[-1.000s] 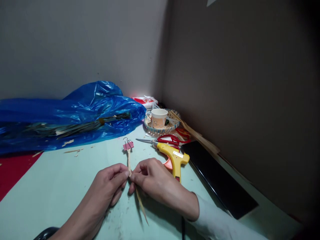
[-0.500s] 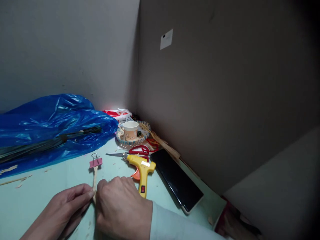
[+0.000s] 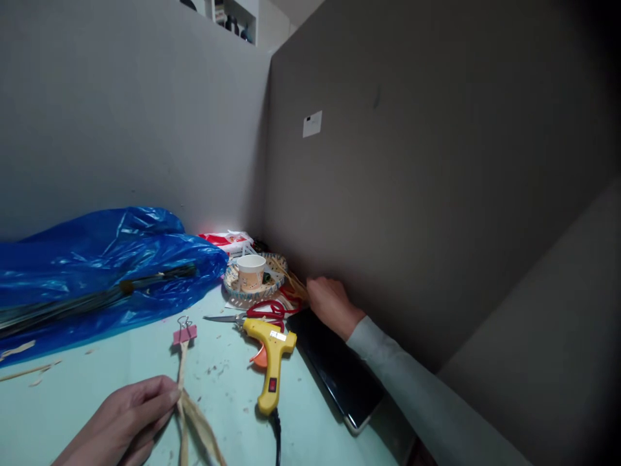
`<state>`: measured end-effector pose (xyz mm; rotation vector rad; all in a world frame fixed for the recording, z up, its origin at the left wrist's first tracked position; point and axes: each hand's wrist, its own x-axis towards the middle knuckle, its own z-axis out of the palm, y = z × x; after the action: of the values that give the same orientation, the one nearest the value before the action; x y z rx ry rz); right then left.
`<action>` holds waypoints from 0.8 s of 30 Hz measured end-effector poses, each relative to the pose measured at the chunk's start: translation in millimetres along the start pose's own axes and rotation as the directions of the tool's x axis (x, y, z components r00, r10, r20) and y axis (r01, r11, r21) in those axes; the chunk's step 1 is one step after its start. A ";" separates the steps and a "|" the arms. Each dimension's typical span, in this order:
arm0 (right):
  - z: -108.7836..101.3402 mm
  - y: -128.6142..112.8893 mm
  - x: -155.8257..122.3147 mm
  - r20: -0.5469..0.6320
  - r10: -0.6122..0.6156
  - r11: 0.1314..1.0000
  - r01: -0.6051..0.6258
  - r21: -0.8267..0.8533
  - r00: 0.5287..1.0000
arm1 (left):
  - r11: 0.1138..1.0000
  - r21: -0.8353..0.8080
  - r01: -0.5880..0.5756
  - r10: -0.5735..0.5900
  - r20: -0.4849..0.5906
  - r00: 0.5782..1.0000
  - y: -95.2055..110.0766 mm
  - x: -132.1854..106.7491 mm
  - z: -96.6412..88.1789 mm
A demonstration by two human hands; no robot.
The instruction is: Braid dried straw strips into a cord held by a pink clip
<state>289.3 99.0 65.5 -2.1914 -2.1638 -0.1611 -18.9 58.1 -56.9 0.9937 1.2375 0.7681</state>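
Between thumb and fingertips, my left hand (image 3: 133,414) pinches a pale straw braid (image 3: 182,364). The braid's far end is gripped by a pink binder clip (image 3: 185,335) on the table. Below the pinch, loose flat strands (image 3: 201,424) fan toward me. My right hand (image 3: 334,304) is stretched out to the far right by the wall, its fingers curled round the near end of some dry straw strips (image 3: 295,283). Part of those strips is hidden by the hand. Just under my right wrist and sleeve lies a black phone or tablet (image 3: 332,369).
A yellow glue gun (image 3: 272,366) with a black cord lies mid-table. Beyond it are red-handled scissors (image 3: 266,310) and a woven tray (image 3: 233,294) holding a paper cup (image 3: 251,272). A blue plastic bag (image 3: 145,230) with a dark stalk bundle (image 3: 97,294) covers the back left. Grey partitions stand behind.
My right hand has left the braid and moved up and right to the straw strips by the wall. My left hand keeps its pinch. The view has tilted up.
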 end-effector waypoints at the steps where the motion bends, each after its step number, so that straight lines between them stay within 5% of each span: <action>1: 3.5 1.0 2.2 0.000 -0.003 1.000 0.003 -0.001 1.000 | 1.000 0.004 0.006 -0.006 0.016 1.000 1.2 -0.6 0.2; 7: 5.4 8.2 5.3 -0.125 -0.017 0.999 0.020 0.027 0.992 | 0.999 0.033 0.007 -0.008 0.038 0.999 8.7 -5.3 4.5; 14: -27.8 9.1 -7.1 -0.238 -0.099 0.970 0.147 0.192 0.966 | 0.999 0.037 -0.012 0.012 0.004 1.000 6.5 -4.2 6.6; 17: -35.4 -0.8 -14.9 -0.254 -0.158 0.878 0.253 0.406 0.954 | 0.998 0.060 -0.009 0.010 -0.022 1.000 14.0 -10.2 11.0; 20: -32.7 -5.4 -14.9 -0.297 -0.088 0.770 0.254 0.585 0.951 | 0.995 0.095 -0.011 0.013 -0.026 1.000 26.0 -19.7 18.0; 24: -25.1 -7.3 -13.1 -0.203 -0.156 0.679 0.254 0.689 0.967 | 0.996 0.093 0.009 -0.005 -0.046 0.999 37.3 -27.2 24.6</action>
<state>281.0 83.2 88.7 -1.4485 -1.9242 0.4527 1.8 43.7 -11.0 1.0515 1.3257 0.7367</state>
